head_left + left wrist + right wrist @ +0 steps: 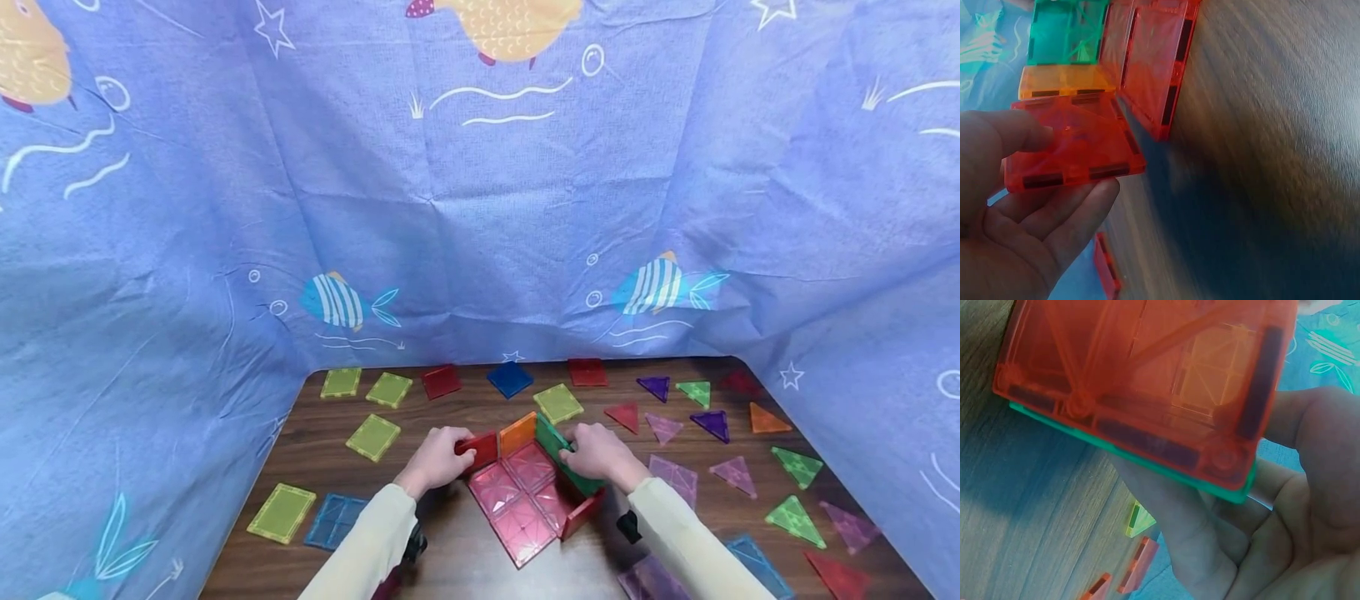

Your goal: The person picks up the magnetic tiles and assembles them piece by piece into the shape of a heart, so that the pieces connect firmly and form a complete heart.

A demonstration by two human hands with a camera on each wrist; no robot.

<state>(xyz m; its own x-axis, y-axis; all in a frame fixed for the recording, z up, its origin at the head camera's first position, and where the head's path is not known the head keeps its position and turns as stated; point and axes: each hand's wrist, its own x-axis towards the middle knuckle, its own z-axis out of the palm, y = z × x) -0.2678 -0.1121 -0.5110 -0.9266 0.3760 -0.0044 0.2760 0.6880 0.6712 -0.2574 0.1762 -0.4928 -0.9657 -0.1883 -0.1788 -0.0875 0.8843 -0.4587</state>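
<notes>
Four-part flooring of translucent red square magnetic tiles (522, 527) lies flat mid-table. My left hand (438, 461) pinches an upright red square tile (1079, 150) at the left back edge, thumb on one face and fingers behind. Beside it stands an orange tile (518, 433), meeting the green tiles (550, 433) that form the right wall. My right hand (602, 454) grips the green wall from above, thumb and fingers on opposite sides. Another red tile (582, 515) stands at the front right edge; in the right wrist view it covers much of the green.
Yellow square tiles (373, 437) and a blue tile (335, 521) lie to the left. Red squares (441, 382) and a dark blue square (510, 379) line the back. Triangles, including a green one (797, 521), spread across the right. A blue patterned curtain (480, 250) surrounds the table.
</notes>
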